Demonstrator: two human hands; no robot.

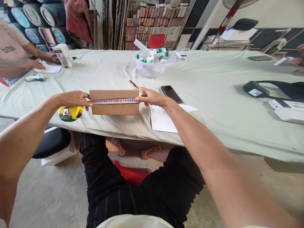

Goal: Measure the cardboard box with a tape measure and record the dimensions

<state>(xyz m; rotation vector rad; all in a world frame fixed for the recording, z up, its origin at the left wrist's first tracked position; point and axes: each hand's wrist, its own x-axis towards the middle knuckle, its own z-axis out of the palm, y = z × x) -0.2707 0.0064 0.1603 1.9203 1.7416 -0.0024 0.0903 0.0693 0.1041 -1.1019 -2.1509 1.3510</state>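
Note:
A brown cardboard box (114, 109) lies on the table's near edge. A tape measure blade (114, 101) is stretched across its top. My left hand (73, 98) is closed, pinching the blade at the box's left end, with the yellow tape measure case (70, 113) just below it. My right hand (152, 96) is closed, pressing the blade's other end at the box's right edge while also holding a pen (136, 86) that sticks up to the left.
A black phone (171, 93) and white paper (162, 118) lie right of the box. A clear bowl of bottles (153, 63) stands behind. Another person (16, 52) sits far left by a white carton (63, 55). A black device (256, 90) lies right.

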